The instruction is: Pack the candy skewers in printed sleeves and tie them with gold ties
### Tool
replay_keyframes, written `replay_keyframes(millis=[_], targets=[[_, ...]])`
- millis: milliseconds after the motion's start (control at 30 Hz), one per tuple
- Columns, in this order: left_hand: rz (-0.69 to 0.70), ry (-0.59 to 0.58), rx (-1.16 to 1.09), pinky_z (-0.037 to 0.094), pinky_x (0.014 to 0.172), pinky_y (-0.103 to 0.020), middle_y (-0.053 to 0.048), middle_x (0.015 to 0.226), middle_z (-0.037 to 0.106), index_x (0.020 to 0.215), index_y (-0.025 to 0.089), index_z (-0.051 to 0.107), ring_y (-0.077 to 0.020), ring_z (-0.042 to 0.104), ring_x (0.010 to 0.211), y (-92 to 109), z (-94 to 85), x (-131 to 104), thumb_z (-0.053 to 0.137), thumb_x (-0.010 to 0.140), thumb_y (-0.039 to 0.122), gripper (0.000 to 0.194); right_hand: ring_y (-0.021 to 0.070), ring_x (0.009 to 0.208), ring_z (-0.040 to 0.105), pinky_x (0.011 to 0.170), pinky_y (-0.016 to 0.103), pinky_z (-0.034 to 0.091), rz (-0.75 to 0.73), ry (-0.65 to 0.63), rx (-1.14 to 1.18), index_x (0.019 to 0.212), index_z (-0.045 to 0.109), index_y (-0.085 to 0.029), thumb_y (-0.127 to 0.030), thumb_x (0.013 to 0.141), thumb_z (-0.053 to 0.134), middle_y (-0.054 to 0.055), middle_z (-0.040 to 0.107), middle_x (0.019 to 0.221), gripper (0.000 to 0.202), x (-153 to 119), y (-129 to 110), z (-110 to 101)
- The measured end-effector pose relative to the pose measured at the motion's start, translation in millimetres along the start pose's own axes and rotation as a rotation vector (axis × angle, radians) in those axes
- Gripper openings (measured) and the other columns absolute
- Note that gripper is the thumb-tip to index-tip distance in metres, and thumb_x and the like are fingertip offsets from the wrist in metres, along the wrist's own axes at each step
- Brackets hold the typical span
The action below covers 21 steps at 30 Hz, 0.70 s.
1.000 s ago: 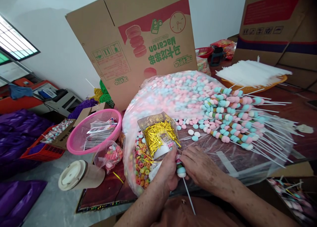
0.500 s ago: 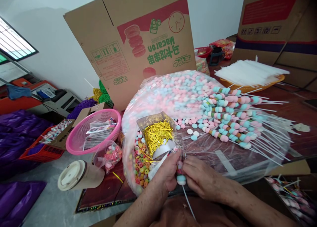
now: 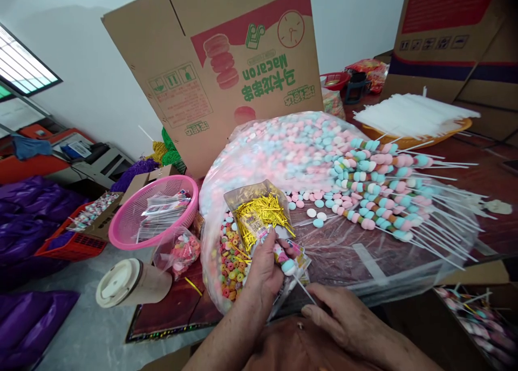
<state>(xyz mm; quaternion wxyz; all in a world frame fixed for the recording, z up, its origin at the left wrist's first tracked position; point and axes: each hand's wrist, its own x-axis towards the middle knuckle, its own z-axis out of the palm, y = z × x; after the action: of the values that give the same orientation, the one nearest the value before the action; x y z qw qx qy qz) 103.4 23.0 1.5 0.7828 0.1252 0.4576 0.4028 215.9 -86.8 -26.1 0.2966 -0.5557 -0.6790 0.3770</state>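
Note:
My left hand (image 3: 267, 266) is closed around a candy skewer (image 3: 287, 267), its pink, white and blue pieces threaded on a white stick. A printed clear wrapper (image 3: 251, 225) covers the skewer's upper part, and more printed wrappers (image 3: 301, 258) show behind the fingers. My right hand (image 3: 343, 314) pinches the bare lower end of the stick between thumb and forefinger. Just beyond the left hand lies an open bag of gold twist ties (image 3: 267, 212). Ring-shaped gummies (image 3: 232, 276) lie to its left in a large clear plastic bag.
Loose pastel candies (image 3: 279, 144) fill the large bag; finished skewers (image 3: 376, 193) are piled on its right. White sticks (image 3: 416, 115) lie in an orange basket. At left are a pink basket (image 3: 114, 228) of wrappers and a lidded cup (image 3: 151, 284). A cardboard box (image 3: 226, 90) stands behind.
My right hand has moved from beside the candy pieces down and right to the stick. The skewer now tilts up and left, and its printed wrapper shows over the gold ties.

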Motion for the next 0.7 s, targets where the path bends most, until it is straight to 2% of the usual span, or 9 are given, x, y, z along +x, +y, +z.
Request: replay_keyframes(millis=[67, 200, 300, 433, 533, 600, 700], targets=[[0.040, -0.004, -0.026, 0.044, 0.051, -0.025, 0.002, 0.048, 0.052, 0.061, 0.015, 0.050, -0.0107, 0.049, 0.042, 1, 4.8, 1, 0.055, 0.082, 0.034, 0.029, 0.0135, 0.053, 0.052, 0.053, 0.024, 0.036, 0.078, -0.017, 0.105, 0.070, 0.049, -0.020, -0.033, 0.090, 0.033, 0.000, 0.057, 0.059, 0.029, 3, 0, 5], [0.081, -0.080, -0.058, 0.046, 0.054, -0.025, 0.004, 0.044, 0.046, 0.062, 0.017, 0.047, -0.0100, 0.048, 0.041, -5, 9.6, 0, 0.053, 0.082, 0.042, 0.033, 0.0122, 0.045, 0.045, 0.049, 0.024, 0.033, 0.123, 0.089, 0.246, 0.065, 0.044, -0.021, -0.038, 0.089, 0.034, -0.003, 0.048, 0.047, 0.032, 15, -4, 8], [0.049, -0.134, -0.039, 0.047, 0.056, -0.027, 0.002, 0.052, 0.054, 0.069, 0.017, 0.051, -0.0117, 0.053, 0.047, 0, 4.9, -2, 0.051, 0.081, 0.048, 0.033, 0.0115, 0.044, 0.043, 0.048, 0.023, 0.032, 0.152, 0.105, 0.329, 0.064, 0.044, -0.021, -0.045, 0.087, 0.038, -0.004, 0.046, 0.046, 0.034, 18, -4, 3], [-0.030, -0.271, -0.029, 0.049, 0.063, -0.032, -0.006, 0.072, 0.064, 0.086, 0.015, 0.057, -0.0161, 0.060, 0.059, 27, -4.5, 1, 0.053, 0.080, 0.048, 0.034, 0.0083, 0.035, 0.031, 0.039, 0.020, 0.025, 0.248, -0.094, 0.643, 0.072, 0.047, -0.020, -0.056, 0.082, 0.039, -0.007, 0.041, 0.039, 0.039, 15, 1, -5], [-0.002, -0.293, -0.068, 0.050, 0.068, -0.035, -0.005, 0.069, 0.064, 0.091, 0.015, 0.058, -0.0159, 0.061, 0.059, 40, -4.0, 5, 0.055, 0.082, 0.035, 0.022, 0.0072, 0.030, 0.021, 0.035, 0.020, 0.017, 0.292, -0.166, 0.826, 0.076, 0.049, -0.019, -0.059, 0.080, 0.037, -0.010, 0.035, 0.034, 0.043, 13, 3, -5], [0.022, -0.258, -0.089, 0.050, 0.068, -0.035, -0.002, 0.059, 0.061, 0.087, 0.016, 0.059, -0.0150, 0.059, 0.056, 41, 0.8, 6, 0.055, 0.082, 0.031, 0.016, 0.0075, 0.030, 0.022, 0.036, 0.020, 0.018, 0.274, -0.112, 0.740, 0.073, 0.049, -0.019, -0.057, 0.082, 0.035, -0.010, 0.033, 0.033, 0.042, 14, 3, -4], [0.032, -0.168, -0.101, 0.050, 0.066, -0.035, 0.001, 0.048, 0.054, 0.075, 0.015, 0.058, -0.0145, 0.056, 0.051, 37, 9.5, 3, 0.057, 0.081, 0.037, 0.023, 0.0103, 0.041, 0.041, 0.044, 0.022, 0.028, 0.104, 0.088, 0.290, 0.069, 0.049, -0.018, -0.044, 0.089, 0.032, -0.003, 0.048, 0.046, 0.037, 15, 4, -5]])
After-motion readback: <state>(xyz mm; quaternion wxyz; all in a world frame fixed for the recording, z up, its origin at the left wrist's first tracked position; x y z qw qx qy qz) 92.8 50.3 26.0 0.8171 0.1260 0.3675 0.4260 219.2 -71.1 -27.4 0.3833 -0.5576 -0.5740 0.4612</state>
